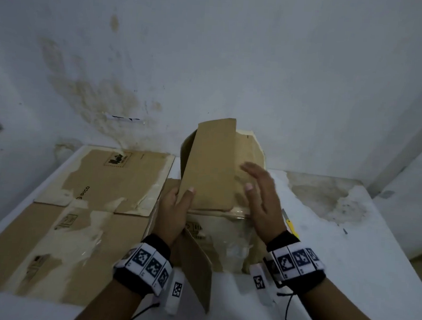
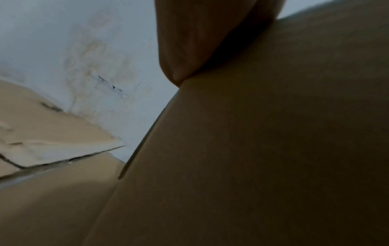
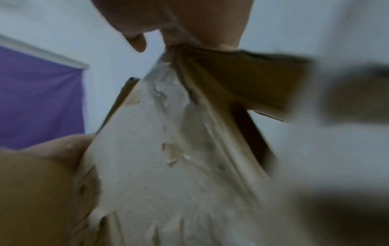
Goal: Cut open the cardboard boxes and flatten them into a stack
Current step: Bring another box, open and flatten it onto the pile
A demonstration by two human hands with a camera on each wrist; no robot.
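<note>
A brown cardboard box, partly opened up, stands in the middle of the white table with its flaps raised; torn tape covers its lower panel. My left hand grips the lower left edge of the raised flap, thumb on the front face. My right hand is open, fingers straight, against the flap's right side. In the left wrist view the flap fills the frame with a finger on it. The right wrist view is blurred and shows the taped panel.
A flattened box with torn tape lies on the left half of the table. A yellow utility knife lies just right of my right wrist. The stained wall stands close behind the table. The table's edge runs along the right.
</note>
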